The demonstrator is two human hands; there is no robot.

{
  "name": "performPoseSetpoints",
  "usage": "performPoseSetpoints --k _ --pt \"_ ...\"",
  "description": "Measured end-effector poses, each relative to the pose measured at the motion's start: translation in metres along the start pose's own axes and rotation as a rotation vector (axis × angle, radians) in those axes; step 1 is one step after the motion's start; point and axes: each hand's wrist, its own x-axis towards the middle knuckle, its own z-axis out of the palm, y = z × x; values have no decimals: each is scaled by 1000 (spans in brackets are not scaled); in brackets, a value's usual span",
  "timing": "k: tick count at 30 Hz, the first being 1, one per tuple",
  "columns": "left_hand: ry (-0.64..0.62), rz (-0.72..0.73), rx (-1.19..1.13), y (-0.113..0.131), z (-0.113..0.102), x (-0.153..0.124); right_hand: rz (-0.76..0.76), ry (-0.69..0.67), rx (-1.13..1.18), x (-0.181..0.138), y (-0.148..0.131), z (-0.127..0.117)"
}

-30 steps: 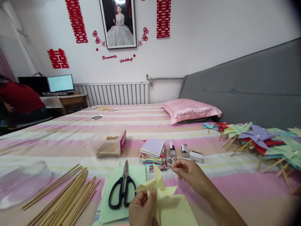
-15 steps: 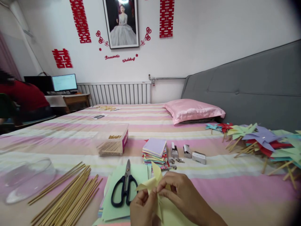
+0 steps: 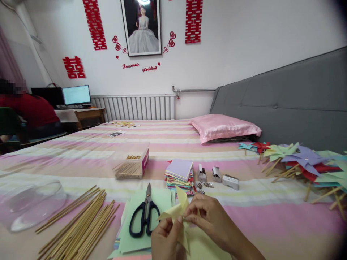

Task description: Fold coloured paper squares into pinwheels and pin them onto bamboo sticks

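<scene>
A pale yellow paper pinwheel (image 3: 182, 202) with folded blades is between my hands, low in the middle of the view. My left hand (image 3: 166, 236) is closed on it from the left, thumb pressed near its centre. At that same centre, my right hand (image 3: 210, 218) pinches thumb and fingers together from the right; what lies between these fingertips is too small to tell. Under the hands lies a yellow paper sheet (image 3: 207, 245). Dark-handled scissors (image 3: 146, 213) rest on green paper sheets (image 3: 132, 242) just left of my left hand.
Wooden sticks (image 3: 81, 224) lie at left beside a clear plastic lid (image 3: 40, 206). Beyond are a stick box (image 3: 130, 168), a stack of coloured squares (image 3: 179, 171), small metal pins (image 3: 204, 185) and small boxes (image 3: 230, 181). Finished pinwheels (image 3: 306, 159) lie right. A person (image 3: 29, 112) sits far left.
My right fingertips have shifted slightly at the pinwheel's centre, while my left hand keeps its hold. The whole view has moved a little, so things appear slightly further right.
</scene>
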Motion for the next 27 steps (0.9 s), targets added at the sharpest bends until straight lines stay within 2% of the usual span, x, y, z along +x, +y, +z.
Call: performPoseSetpoints --k 10,27 --pt "-71 -52 -21 -3 -5 2 -17 -8 -81 -2 -2 0" --pt "-111 -69 -73 3 1 -4 -7 -11 -10 -1 -5 -1"
